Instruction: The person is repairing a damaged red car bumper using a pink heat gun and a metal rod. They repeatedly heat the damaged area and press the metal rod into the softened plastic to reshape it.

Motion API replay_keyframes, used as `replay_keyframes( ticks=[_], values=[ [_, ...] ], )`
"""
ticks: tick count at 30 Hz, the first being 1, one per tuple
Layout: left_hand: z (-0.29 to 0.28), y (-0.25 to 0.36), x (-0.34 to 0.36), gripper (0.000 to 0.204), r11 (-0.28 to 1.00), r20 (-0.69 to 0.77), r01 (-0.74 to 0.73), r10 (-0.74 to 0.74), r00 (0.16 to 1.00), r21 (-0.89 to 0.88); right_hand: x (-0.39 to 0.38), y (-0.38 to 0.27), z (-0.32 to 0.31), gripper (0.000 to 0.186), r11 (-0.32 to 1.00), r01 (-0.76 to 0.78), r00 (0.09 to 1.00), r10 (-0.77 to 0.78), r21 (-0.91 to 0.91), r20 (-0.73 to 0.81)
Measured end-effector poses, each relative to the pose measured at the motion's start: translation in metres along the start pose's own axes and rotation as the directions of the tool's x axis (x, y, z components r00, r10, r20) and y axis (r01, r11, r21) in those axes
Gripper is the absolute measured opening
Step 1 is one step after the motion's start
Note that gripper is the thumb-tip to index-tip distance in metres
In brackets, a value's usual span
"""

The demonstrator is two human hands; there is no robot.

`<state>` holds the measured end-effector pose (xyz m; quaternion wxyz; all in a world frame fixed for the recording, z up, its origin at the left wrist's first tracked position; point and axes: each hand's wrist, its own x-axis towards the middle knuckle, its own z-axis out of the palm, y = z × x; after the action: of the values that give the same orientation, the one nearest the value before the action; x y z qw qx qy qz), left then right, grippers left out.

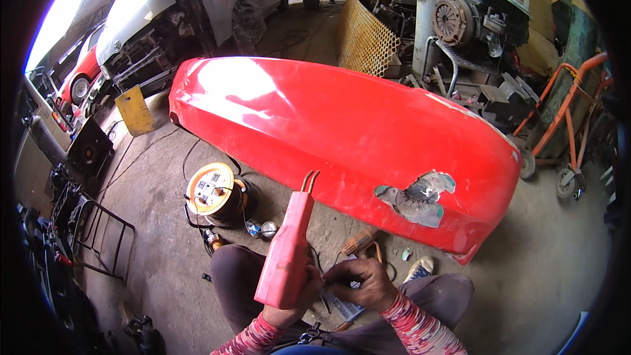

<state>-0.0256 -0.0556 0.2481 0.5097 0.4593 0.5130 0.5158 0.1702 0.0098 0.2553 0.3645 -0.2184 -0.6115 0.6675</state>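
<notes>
My left hand point(297, 299) is wrapped round a red hot stapler point(286, 256), held upright with its two brass prongs pointing up and away. Close beside it, my right hand point(371, 286) is closed with fingertips pinched together near the left fingers; whatever they hold is too small and dark to make out. Beyond both hands lies a big red car bumper point(342, 125), its glossy outer side up. Near its right end is a ragged damaged patch point(420, 200), grey with greenish edges. A blue and white packet point(345, 307) shows below my hands.
An orange-topped cable reel point(210, 189) stands left of my knee, with a small round tin point(268, 229) nearby. A brown-handled tool point(359, 242) lies before my legs. An orange trolley point(568, 115) stands right, a partly stripped white van point(141, 23) at far left.
</notes>
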Motion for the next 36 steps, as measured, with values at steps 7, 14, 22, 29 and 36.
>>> replay_keyframes(
  ticks=[7, 14, 22, 29, 36],
  values=[
    [-0.019, -0.012, -0.009, 0.025, 0.974, -0.034, -0.112, 0.121, 0.992, 0.199, -0.003, -0.007, -0.036, 0.023, 0.878, 0.206, 0.937, -0.049, 0.432, -0.347],
    [-0.043, -0.022, -0.024, 0.025, 0.970, 0.131, -0.100, 0.131, 0.983, -0.223, -0.008, -0.004, -0.057, 0.028, 0.679, 0.381, 0.915, -0.180, 0.627, -0.360],
    [-0.058, -0.026, -0.027, 0.024, 0.862, 0.069, -0.126, 0.106, 0.992, 0.490, -0.006, -0.004, -0.059, 0.029, 0.632, 0.372, 0.927, -0.223, 0.680, -0.300],
    [-0.059, -0.026, -0.020, 0.011, 0.896, 0.265, -0.262, 0.171, 0.949, 0.359, -0.008, -0.011, -0.062, 0.029, 0.724, 0.356, 0.932, -0.230, 0.591, -0.280],
    [-0.061, -0.029, -0.021, 0.013, 0.944, 0.211, -0.149, 0.088, 0.974, 0.295, -0.009, -0.012, -0.064, 0.030, 0.728, 0.335, 0.942, -0.235, 0.598, -0.241]
  ],
)
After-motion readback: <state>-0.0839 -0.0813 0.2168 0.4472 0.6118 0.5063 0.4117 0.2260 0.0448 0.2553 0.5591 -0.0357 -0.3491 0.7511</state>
